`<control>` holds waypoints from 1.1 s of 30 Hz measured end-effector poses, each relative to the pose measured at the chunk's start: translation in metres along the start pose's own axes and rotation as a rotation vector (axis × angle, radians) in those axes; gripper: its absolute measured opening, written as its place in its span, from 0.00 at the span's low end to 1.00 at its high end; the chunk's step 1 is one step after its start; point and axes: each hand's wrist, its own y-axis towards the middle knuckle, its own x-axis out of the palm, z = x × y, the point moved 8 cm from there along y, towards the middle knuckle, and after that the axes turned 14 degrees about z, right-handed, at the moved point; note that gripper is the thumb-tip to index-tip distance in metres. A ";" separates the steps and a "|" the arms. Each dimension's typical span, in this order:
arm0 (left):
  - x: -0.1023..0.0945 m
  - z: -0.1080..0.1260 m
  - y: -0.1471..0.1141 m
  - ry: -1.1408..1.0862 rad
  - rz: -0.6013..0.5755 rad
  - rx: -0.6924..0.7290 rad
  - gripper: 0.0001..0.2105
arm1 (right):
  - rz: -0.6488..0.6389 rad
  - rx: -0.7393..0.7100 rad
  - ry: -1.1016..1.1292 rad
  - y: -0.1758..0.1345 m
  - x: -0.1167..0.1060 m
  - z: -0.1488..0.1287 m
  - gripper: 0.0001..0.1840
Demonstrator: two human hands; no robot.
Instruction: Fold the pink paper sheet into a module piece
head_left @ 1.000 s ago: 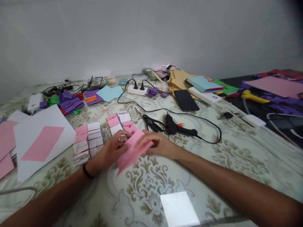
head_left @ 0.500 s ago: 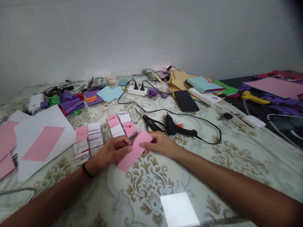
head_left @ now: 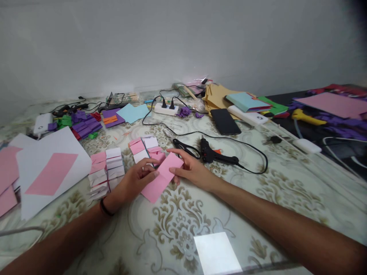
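Note:
A pink paper strip (head_left: 162, 178) with a crease across its middle is held slanting over the patterned tabletop. My left hand (head_left: 137, 181), with a ring and a dark wristband, pinches its left edge near the crease. At its upper right end, my right hand (head_left: 192, 170) grips the paper with the thumb on top and fingers behind, the forefinger stretched along the far edge. Just beyond lies a set of folded pink and white paper pieces (head_left: 146, 149). Another bundle of folded pieces (head_left: 106, 170) sits left of my left hand.
Black scissors (head_left: 187, 148) and a black glue gun (head_left: 217, 152) with its cord lie beyond my right hand. White sheets (head_left: 83, 152) and a pink strip (head_left: 52, 173) are at left. A phone (head_left: 225, 121) and power strip (head_left: 166, 110) lie farther back.
The paper strip now lies flatter, its crease plainer. My right forefinger has stretched out along the strip's far edge, and my left fingers have shifted slightly on the paper.

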 end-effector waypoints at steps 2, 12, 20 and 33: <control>0.001 -0.001 -0.001 0.083 -0.015 0.007 0.18 | -0.006 -0.005 -0.015 -0.001 0.000 0.000 0.47; 0.005 -0.001 -0.008 0.167 -0.130 0.027 0.19 | -0.060 -0.015 -0.129 -0.004 0.001 -0.009 0.26; 0.004 0.001 -0.007 0.142 -0.109 0.054 0.20 | -0.127 0.000 -0.265 -0.010 0.005 -0.002 0.31; 0.006 -0.003 -0.009 0.181 -0.170 0.054 0.17 | -0.150 -0.097 -0.498 -0.011 0.012 -0.008 0.45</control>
